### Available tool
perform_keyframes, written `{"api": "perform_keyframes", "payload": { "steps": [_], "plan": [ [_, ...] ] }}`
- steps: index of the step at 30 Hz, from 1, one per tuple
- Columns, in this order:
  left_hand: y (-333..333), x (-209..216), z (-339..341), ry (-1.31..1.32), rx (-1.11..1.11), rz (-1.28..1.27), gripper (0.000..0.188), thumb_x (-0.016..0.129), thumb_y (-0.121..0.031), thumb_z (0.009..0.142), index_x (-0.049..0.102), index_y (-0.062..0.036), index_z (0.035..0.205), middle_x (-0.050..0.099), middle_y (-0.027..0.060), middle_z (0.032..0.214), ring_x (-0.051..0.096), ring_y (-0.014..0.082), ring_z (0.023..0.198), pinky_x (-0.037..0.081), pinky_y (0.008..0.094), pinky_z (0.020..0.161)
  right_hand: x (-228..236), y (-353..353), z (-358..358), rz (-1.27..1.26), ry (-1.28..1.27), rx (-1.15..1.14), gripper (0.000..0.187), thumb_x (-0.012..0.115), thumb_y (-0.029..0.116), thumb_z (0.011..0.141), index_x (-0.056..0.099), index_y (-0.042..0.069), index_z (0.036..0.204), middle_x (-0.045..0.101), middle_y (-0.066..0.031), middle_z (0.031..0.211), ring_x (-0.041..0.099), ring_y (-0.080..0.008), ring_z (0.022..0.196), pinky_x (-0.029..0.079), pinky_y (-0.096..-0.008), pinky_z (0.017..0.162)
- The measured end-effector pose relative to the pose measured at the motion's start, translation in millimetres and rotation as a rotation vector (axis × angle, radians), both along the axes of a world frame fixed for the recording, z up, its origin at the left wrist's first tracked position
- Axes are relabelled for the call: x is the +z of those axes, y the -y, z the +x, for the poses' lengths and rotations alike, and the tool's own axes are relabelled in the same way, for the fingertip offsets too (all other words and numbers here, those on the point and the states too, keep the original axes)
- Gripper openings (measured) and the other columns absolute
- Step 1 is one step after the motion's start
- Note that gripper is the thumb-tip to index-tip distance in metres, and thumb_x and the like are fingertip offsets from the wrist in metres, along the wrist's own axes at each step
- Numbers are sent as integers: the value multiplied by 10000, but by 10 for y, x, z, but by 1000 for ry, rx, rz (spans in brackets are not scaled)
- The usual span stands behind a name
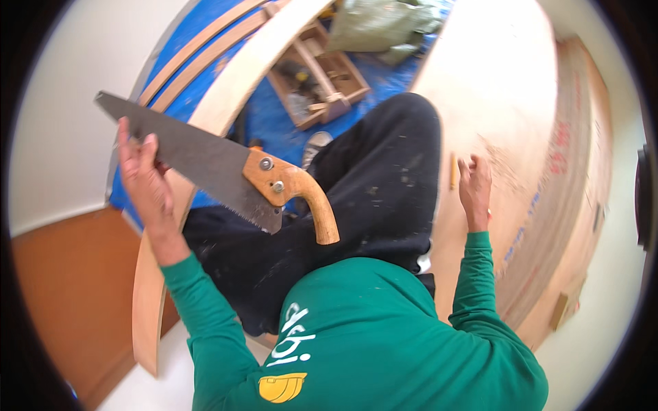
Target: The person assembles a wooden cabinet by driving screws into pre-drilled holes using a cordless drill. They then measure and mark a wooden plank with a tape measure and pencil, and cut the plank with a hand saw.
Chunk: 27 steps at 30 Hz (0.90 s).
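My left hand (147,181) grips a handsaw (199,151) by its grey blade, well away from the handle. The blade slants from upper left down to the right, its toothed edge facing down, and its curved wooden handle (319,198) hangs over my dark trousers, held by nothing. Part of my left fingers is hidden behind the blade. On the right, my right hand (475,188) rests on a plywood sheet (500,75), its fingers loosely bent and apart. A yellowish pencil (453,171) lies just left of those fingers, seemingly not gripped.
Long curved wooden strips (240,75) run along my left side. A blue tarp (257,116) covers the floor ahead, bearing a wooden tool tray (336,89) with tools in it and a greenish plastic bag (384,27). Stacked sheets (572,171) and a small wood block (561,310) are at right.
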State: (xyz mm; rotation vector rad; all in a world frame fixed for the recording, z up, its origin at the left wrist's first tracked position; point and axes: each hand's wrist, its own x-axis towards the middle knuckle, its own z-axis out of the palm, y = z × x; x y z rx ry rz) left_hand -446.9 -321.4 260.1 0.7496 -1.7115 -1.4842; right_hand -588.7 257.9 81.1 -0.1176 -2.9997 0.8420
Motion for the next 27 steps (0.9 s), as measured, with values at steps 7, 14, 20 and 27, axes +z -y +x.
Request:
{"api": "perform_keyframes", "payload": {
  "steps": [7,14,20,27],
  "plan": [
    [-1613,347,-802,-184,-302,-125,707,757,-67,1087,477,-124,1734,674,-25,960,646,36,765,517,214,610,1862,637,344,-966,361,427,578,730,224,1124,524,36,1630,702,-125,1321,710,-164,1075,607,-340,944],
    [-2693,346,-1398,-403,-606,0,742,739,-69,1089,409,-94,1753,690,44,1024,723,73,793,538,205,542,1460,635,543,-326,36,337,663,829,240,1057,536,13,1607,625,-96,1287,684,-168,1075,608,-348,947],
    [-2735,402,-1821,-206,-945,135,963,822,-357,1073,269,-22,1787,697,154,1193,774,152,861,660,279,629,1075,143,588,-1387,503,37,567,746,229,1102,522,37,1587,587,12,1003,606,-108,721,566,-303,677],
    [-144,110,-712,703,-333,-972,1047,716,-696,1025,422,45,1705,488,322,1715,450,443,1623,364,509,1337,1342,254,546,-1450,387,-135,283,650,374,1177,585,168,1360,602,-11,800,516,-61,509,454,-216,446]
  ]
}}
